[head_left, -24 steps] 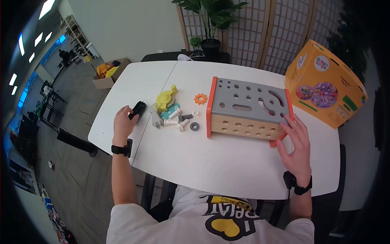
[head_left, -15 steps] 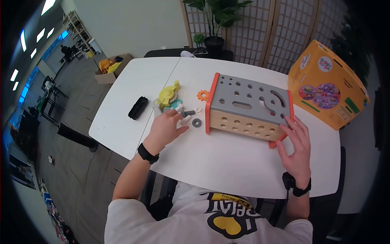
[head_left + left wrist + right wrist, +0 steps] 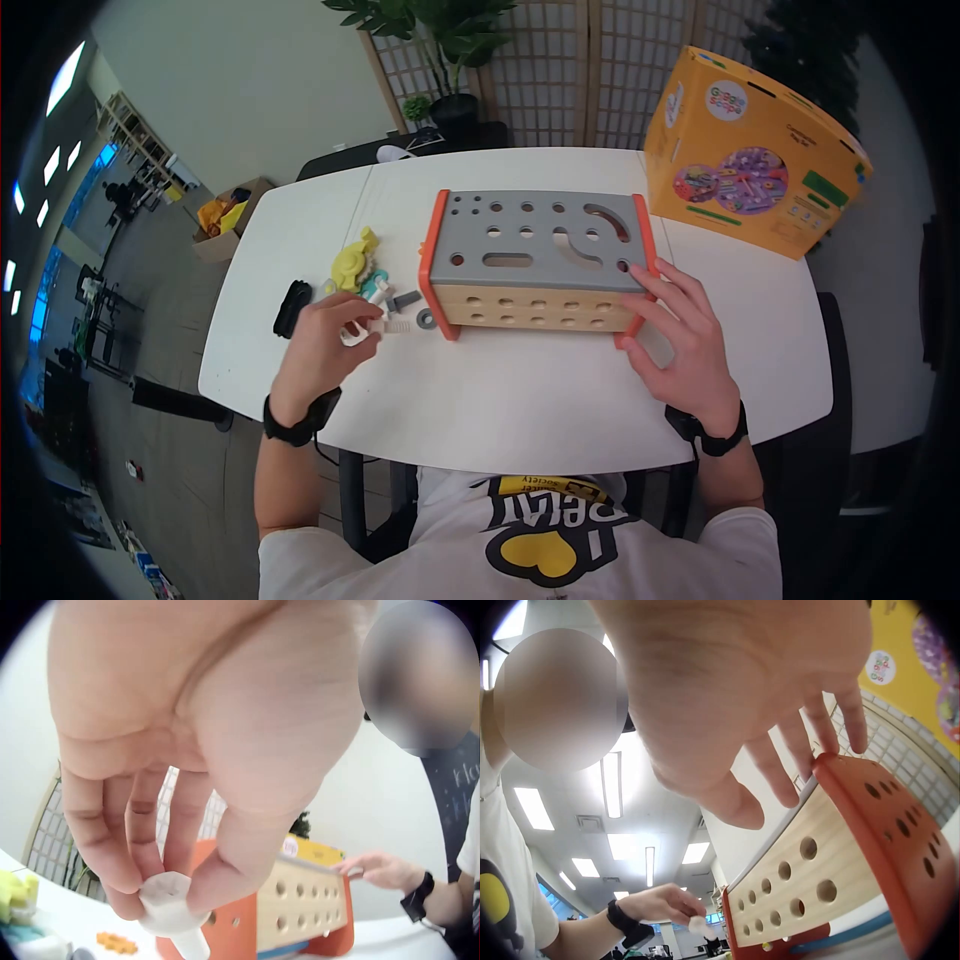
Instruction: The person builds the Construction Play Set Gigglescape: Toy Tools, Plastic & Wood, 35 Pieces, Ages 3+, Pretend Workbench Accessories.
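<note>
My left hand [image 3: 325, 345] pinches a white toy bolt [image 3: 169, 904] by its head, between thumb and fingertips; its threaded shaft points toward the toy workbench. That workbench [image 3: 545, 230] has a grey top with holes and slots, pale wooden sides with rows of round holes, and orange end panels [image 3: 874, 847]. With fingers spread, my right hand [image 3: 690, 340] rests its fingertips at the workbench's right end. Near the left hand lie a grey bolt [image 3: 404, 301], a grey washer [image 3: 427, 318] and a yellow toy piece [image 3: 352, 262].
A black case [image 3: 292, 308] lies left of the loose parts on the white table [image 3: 520, 400]. At the back right stands a yellow toy box [image 3: 755, 150]. An orange gear [image 3: 117, 943] sits beside the workbench's left end. A potted plant [image 3: 455, 105] is behind the table.
My left hand has gone from the black case to the loose parts and picked up the white bolt. The right hand stays at the workbench's end. The head view has shifted.
</note>
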A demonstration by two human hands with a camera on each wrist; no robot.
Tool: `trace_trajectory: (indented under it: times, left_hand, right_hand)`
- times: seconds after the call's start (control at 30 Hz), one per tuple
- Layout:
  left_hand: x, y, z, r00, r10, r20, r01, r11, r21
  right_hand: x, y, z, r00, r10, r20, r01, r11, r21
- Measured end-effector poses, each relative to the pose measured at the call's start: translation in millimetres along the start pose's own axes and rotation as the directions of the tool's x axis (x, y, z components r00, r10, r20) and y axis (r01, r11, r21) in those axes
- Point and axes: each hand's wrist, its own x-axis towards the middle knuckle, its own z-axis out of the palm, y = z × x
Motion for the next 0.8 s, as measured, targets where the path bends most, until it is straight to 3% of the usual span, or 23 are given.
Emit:
trace_trajectory:
  times: [0.07, 0.17, 0.23, 0.37, 0.47, 0.57, 0.8]
  left_hand:
    - [6, 29, -23, 0.999, 0.035, -0.019, -0.037, 0.996, -0.085]
    - [23, 70, -37, 0.974, 0.218, -0.059, -0.225, 0.961, -0.16]
    - [40, 94, -29, 0.934, 0.343, -0.1, -0.356, 0.914, -0.193]
    - [67, 139, -1, 0.896, 0.443, -0.032, -0.442, 0.88, -0.172]
    - [89, 151, 22, 0.852, 0.523, 0.011, -0.515, 0.842, -0.16]
    - [104, 165, 32, 0.82, 0.572, 0.013, -0.567, 0.815, -0.116]
    - [125, 171, 51, 0.791, 0.603, 0.104, -0.602, 0.797, -0.049]
  right_hand:
    - [-1, -1, 1, 1.0, -0.021, -0.002, 0.021, 1.0, 0.015]
    - [0, 0, 4, 0.999, -0.035, -0.037, 0.038, 0.996, 0.083]
    - [-3, 3, 6, 0.994, 0.062, -0.087, -0.044, 0.98, 0.194]
    - [-9, 0, 6, 0.982, 0.129, -0.138, -0.092, 0.965, 0.247]
    - [-6, 4, 11, 0.987, 0.001, -0.161, 0.01, 0.998, 0.069]
    - [-5, 3, 8, 0.987, -0.014, -0.16, 0.018, 0.999, 0.029]
    - [-5, 6, 7, 0.988, 0.003, -0.152, 0.014, 0.994, 0.106]
